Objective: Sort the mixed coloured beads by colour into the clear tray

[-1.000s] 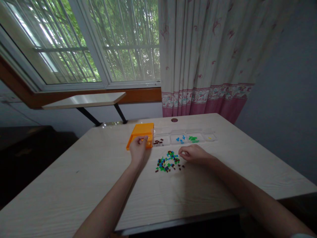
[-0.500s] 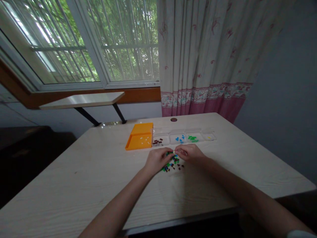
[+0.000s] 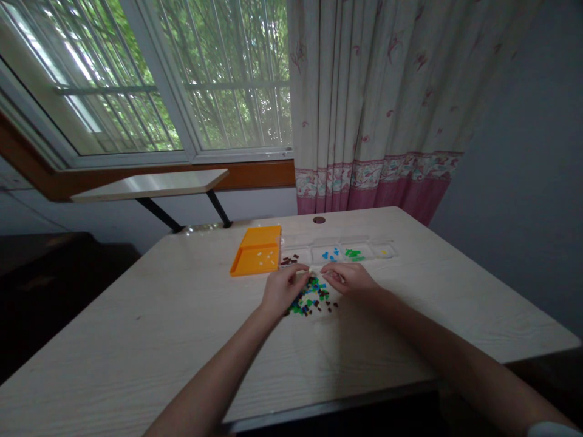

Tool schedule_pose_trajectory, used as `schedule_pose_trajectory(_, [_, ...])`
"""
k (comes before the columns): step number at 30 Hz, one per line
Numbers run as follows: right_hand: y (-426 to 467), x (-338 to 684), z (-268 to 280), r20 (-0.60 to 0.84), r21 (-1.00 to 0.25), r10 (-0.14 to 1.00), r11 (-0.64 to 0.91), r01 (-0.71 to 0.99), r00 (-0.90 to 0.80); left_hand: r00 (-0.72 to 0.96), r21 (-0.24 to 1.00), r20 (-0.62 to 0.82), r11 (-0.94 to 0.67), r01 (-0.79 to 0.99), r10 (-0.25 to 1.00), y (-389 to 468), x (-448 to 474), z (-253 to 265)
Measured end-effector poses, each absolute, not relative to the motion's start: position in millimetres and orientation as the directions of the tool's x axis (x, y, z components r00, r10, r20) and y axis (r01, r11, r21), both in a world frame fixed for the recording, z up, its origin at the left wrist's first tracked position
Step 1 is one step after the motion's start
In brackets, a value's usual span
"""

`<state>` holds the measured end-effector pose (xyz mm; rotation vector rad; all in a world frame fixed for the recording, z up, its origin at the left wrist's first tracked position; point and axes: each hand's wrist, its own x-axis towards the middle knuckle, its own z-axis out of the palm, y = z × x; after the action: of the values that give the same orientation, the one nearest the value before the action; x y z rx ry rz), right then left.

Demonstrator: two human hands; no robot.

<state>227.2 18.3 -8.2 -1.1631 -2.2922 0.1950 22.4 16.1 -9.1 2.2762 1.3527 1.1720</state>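
A loose pile of tiny building bricks in green, brown, blue and other colours lies on the table between my hands. My left hand is at the pile's left edge, thumb and forefinger pinched on a small whitish piece. Just right of it, my right hand hovers over the far right side of the pile with its fingers curled together. What the right fingers hold, if anything, is too small to make out. A narrow gap separates the two hands.
Behind the hands, an open orange box holds several white pieces. Clear trays beside it hold brown, blue, green and yellow pieces in separate compartments. A raised shelf stands at the back left of the wooden table.
My left hand has drawn a little to the left, away from my right hand. The fingertips met before and are now apart, and more of the pile shows.
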Motion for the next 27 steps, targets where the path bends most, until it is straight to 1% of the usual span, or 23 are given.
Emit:
schedule_pose_trajectory(4, [23, 232, -8, 0.307, -0.346, 0.840, 0.536, 0.770, -0.447, 0.048, 0.638, 0.569, -0.477, 0.605, 0.821, 20, 14, -3])
schedule_pose_trajectory(8, [27, 236, -12, 0.193, -0.317, 0.872, 0.490, 0.812, -0.451, -0.054, 0.667, 0.605, -0.468, 0.580, 0.794, 21, 11, 2])
schedule_pose_trajectory(10, [28, 236, -14, 0.155, -0.314, 0.868, 0.495, 0.810, -0.471, -0.060, 0.667, 0.621, -0.486, 0.565, 0.781, 20, 12, 2])
schedule_pose_trajectory(15, [28, 235, -14, 0.106, -0.300, 0.859, 0.508, 0.807, -0.501, -0.015, 0.657, 0.639, -0.536, 0.530, 0.769, 17, 15, 2])
schedule_pose_trajectory(27, [28, 236, -13, 0.118, -0.304, 0.868, 0.494, 0.815, -0.483, 0.004, 0.631, 0.661, -0.558, 0.538, 0.750, 15, 15, 2])
